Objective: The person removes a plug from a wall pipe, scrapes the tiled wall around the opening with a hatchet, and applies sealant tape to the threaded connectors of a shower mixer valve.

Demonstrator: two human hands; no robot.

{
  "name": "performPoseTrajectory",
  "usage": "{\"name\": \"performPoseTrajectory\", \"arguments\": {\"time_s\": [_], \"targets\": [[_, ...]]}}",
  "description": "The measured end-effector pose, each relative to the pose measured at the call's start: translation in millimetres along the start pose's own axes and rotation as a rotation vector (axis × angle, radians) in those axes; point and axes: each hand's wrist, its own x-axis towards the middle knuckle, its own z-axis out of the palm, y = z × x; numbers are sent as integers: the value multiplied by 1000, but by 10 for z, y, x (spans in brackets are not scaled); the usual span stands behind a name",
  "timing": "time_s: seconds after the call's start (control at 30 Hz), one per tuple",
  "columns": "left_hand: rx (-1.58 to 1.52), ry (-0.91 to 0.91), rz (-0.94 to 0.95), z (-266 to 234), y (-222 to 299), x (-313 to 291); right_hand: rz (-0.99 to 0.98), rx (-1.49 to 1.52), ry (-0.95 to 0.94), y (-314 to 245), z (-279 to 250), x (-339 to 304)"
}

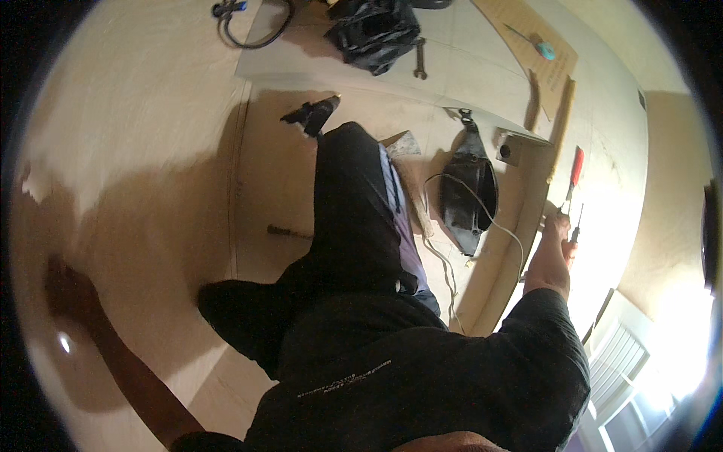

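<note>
A: Where was the right hand [556,227]?
B: At the pale surface [611,162], beside 2 items: a red-handled metal tool [577,167] and a slim dark screwdriver [577,235]. Whether its fingers gripped either could not be determined.
A: Left hand [69,292]?
B: Near the beige wall [151,98], shadowed; finger spacing was indeterminable. A black waist bag [461,202] lay between the knee and surface.

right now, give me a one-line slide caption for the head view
Head view: right hand beside a red-handled tool, left hand stretched out opposite, black waist bag between them.
</note>
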Motion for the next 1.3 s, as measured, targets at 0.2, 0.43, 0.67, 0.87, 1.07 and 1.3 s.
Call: {"name": "performPoseTrajectory", "arguments": {"time_s": [0.2, 0.43, 0.67, 0.87, 1.07, 1.3], "targets": [[227, 37, 40, 162, -126, -183, 68, -27, 402, -356, 131, -467], [-61, 58, -49, -386, 96, 92, -1112, 525, -136, -1209, 720, -2081], [-1487, -278, -163, -890, 2472, -1053, -1289, 192, -599, -1642, 1469, -3087], [-1620, -1529, -453, -1319, 4431, -3175, -1406, -2, -561, -1383, 1644, -2984], [-1787, -1634, -687, -1409, 4842, -2847, -1233, -67, -552, -1339, 1892, -2742], [-1976, -1047, -727, -1417, 4100, -2331, -1201, -57, -540, -1617, 1617, -2592]]}}
